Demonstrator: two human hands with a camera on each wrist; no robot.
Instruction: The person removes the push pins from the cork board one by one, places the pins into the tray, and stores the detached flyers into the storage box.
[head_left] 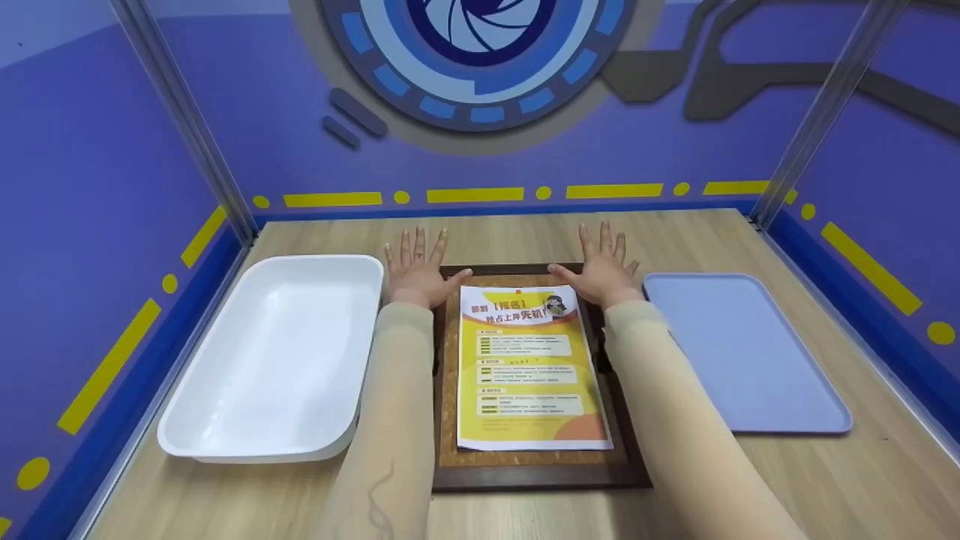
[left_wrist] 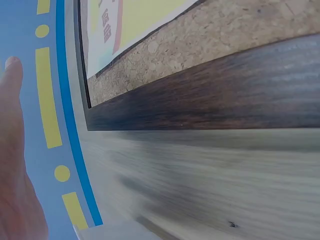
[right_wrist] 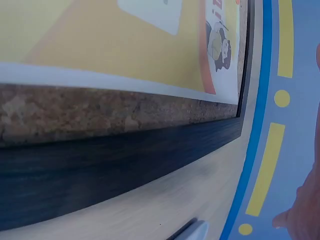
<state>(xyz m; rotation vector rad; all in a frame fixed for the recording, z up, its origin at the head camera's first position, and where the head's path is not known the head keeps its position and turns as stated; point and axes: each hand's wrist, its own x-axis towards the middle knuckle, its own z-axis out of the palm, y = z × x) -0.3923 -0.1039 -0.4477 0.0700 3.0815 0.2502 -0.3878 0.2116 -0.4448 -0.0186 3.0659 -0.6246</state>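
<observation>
A cork board [head_left: 450, 390] in a dark wooden frame [head_left: 540, 478] lies flat between my arms. On it is a yellow printed sheet [head_left: 532, 375], with a small orange-red spot at its top edge. My left hand [head_left: 421, 277] is near the board's far left corner, fingers spread and straight. Over by the far right corner, my right hand [head_left: 604, 274] has its fingers spread too. Neither hand holds anything. Each wrist view shows only part of the hand at its edge; whether the hands touch the table or frame, I cannot tell.
To the left stands a deep white basin [head_left: 277, 360]. A flat pale-blue tray [head_left: 757, 352] lies on the right. Blue panels with yellow marks [head_left: 475, 195] enclose the wooden table [head_left: 510, 232] at the back and both sides.
</observation>
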